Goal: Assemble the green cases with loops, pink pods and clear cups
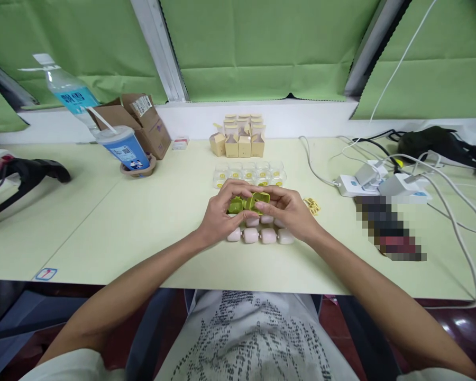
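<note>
Green case [258, 199]; between the fingers [238, 189]

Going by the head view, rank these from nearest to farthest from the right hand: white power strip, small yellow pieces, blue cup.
1. Small yellow pieces: just right of the right hand.
2. White power strip: farther out on the right.
3. Blue cup: well over on the left.

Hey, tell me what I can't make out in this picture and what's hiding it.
All in the head view:
Green hollow plastic parts: outer sides covered by the left hand and right hand.
Back row of pale pink rounded pieces: partly behind both hands.
Dark elongated item at right: blurred by pixelation.
Black curved object: cut off by the left edge.
</note>
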A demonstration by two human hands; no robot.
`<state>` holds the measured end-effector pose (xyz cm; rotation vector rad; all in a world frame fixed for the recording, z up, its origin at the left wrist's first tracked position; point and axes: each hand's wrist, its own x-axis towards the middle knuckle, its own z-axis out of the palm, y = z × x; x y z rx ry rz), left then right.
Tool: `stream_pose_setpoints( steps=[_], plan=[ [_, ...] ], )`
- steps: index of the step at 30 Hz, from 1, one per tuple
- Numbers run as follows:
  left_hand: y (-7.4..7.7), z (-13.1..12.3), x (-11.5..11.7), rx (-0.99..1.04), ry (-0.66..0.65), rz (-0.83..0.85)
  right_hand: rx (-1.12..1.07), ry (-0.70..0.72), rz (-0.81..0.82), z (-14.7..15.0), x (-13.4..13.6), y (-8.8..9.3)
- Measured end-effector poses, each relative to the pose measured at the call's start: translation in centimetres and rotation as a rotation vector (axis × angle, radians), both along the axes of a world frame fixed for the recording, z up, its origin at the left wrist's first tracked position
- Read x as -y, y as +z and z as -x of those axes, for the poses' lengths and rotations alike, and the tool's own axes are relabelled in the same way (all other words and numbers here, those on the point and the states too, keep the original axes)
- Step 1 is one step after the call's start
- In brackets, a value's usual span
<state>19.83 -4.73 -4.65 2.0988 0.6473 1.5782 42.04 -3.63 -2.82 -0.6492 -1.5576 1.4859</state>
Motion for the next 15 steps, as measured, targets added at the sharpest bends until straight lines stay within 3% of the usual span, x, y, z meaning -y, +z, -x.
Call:
stream_pose_setpoints(
  steps=[4, 8, 11, 15],
  plan=[
    [0.2, 0.1, -0.1, 0.048, -0.011, 0.069, -0.052, -0.032, -0.014, -0.1, -0.2, -0.1],
    [0.7, 0.1, 0.3, 0.071, 0.028, 0.305, -0.066, -0.054, -0.05, -0.1, -0.5, -0.2],
    [0.9, 0.0, 0.5, 0.043, -0.03, 0.479, -0.055, -0.097, -0.072, -0.1, -0.6, -0.2],
    [1.1, -0.1, 0.4, 0.034, -0.064, 0.563, -0.049, -0.115, -0.108, -0.1, -0.4, -0.2]
  ],
)
